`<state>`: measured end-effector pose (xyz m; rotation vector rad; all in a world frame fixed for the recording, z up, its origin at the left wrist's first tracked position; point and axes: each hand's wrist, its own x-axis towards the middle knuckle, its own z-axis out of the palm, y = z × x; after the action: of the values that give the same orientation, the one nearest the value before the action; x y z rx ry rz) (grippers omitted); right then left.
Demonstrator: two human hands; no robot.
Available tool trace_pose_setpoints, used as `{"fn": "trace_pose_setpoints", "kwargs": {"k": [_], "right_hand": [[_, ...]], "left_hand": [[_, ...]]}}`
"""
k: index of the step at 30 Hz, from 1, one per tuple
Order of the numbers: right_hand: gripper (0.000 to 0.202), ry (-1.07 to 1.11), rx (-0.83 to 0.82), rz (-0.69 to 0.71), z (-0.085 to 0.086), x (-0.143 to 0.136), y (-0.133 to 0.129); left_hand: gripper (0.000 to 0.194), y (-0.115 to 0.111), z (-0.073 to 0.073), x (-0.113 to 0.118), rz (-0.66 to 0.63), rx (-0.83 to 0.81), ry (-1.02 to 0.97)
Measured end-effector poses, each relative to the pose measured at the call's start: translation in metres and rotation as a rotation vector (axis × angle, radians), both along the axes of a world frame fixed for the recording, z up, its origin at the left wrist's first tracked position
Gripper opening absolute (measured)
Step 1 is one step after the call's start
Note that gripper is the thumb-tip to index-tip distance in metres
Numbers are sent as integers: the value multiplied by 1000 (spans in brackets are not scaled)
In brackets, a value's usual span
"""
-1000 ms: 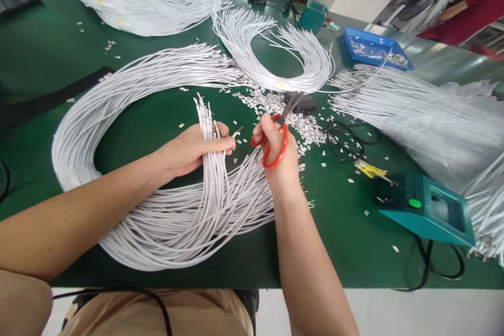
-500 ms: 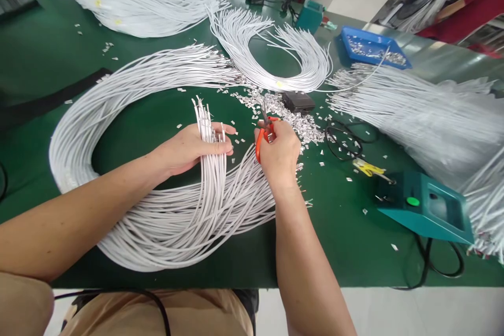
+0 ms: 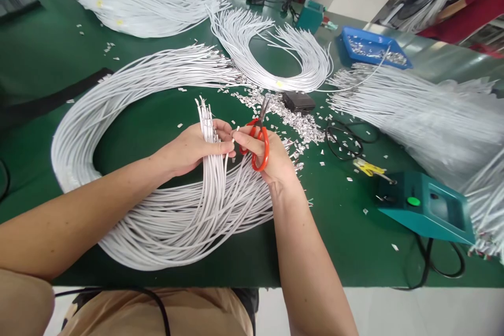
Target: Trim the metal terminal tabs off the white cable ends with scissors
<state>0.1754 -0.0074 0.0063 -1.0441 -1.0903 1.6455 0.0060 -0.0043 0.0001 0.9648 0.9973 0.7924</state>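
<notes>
My left hand is closed around an upright bunch of white cables, whose cut ends stick up above the thumb. These cables rise out of a large looped bundle of white cables lying on the green table. Close beside it, my right hand carries red-handled scissors, the blades pointing away from me. The right thumb and a fingertip pinch at a small white end near the left fingertips; whether it is a cable end or a snipped piece I cannot tell.
Small white scraps are strewn around a black block. A teal machine stands at right, with a yellow clip beside it. Further back are a blue tray, another cable coil and large cable bundles. Other people work beyond.
My right hand has moved left to the left fingertips and turned, so the scissors now lie across its fingers. The left hand still grips the bunch, nearly unmoved.
</notes>
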Motion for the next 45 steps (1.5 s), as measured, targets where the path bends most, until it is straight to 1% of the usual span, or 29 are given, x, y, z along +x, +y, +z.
{"fn": "trace_pose_setpoints", "kwargs": {"k": [2,4,6,8,10,12,15,18,23,28,34,40,45], "right_hand": [[27,-20,-6,10,1,1,1],[29,-61,16,22,1,3,1],[29,-167,64,-11,2,6,1],[31,-386,120,-73,3,11,0],[33,-663,166,-95,4,14,-1],[38,-885,195,-57,5,14,-2],[44,-1029,210,18,7,11,-5],[41,-1102,242,38,8,8,-6],[32,-1216,357,64,5,8,-6],[31,-1291,364,80,4,10,-5],[33,-1295,356,76,5,9,-7],[31,-1308,372,82,6,9,-6],[33,-1298,368,81,6,8,-7]], "left_hand": [[34,-1,1,0,16,-5,-21],[32,-1,3,0,23,4,-16],[31,-2,3,-1,31,26,9],[30,-1,4,-2,43,47,40],[28,-1,5,-2,58,64,65],[26,-2,6,-2,70,78,87],[25,-2,6,-2,81,104,133],[25,-2,5,-1,88,142,180],[23,-1,3,-1,91,197,251],[26,-1,6,-3,70,210,294],[35,-2,8,-4,68,229,336],[32,0,7,-5,64,200,327],[32,-1,7,-5,52,193,301]]}}
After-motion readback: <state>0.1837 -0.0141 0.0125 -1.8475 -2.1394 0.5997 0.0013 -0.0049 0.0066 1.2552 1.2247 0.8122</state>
